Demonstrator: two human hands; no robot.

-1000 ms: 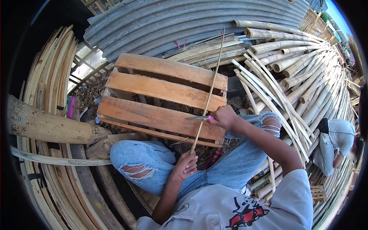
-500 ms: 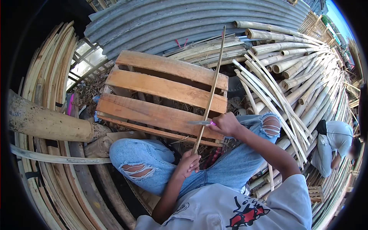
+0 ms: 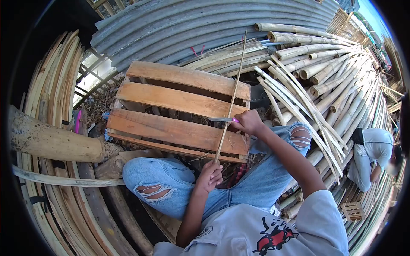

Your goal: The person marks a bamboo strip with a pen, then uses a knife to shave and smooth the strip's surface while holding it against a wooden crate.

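Note:
My left hand (image 3: 209,176) is closed round the near end of a long, thin bamboo strip (image 3: 232,100), just in front of my lap. The strip slants up and away across a slatted wooden crate (image 3: 179,127). My right hand (image 3: 249,122) grips a knife (image 3: 221,119) by its pink handle. Its blade lies across the strip, pointing left, about midway along the crate's right part. Most of the handle is hidden in my fingers.
Split bamboo strips (image 3: 299,106) and stacked poles (image 3: 337,77) lie at the right. A thick bamboo pole (image 3: 55,134) juts in from the left beside long slats (image 3: 55,85). Corrugated sheeting (image 3: 205,25) stands behind. Another person (image 3: 371,153) bends over at far right.
My right hand and the knife have moved up and away along the strip. The strip now appears narrower, turned more edge-on. My left hand keeps its grip, slightly higher in view.

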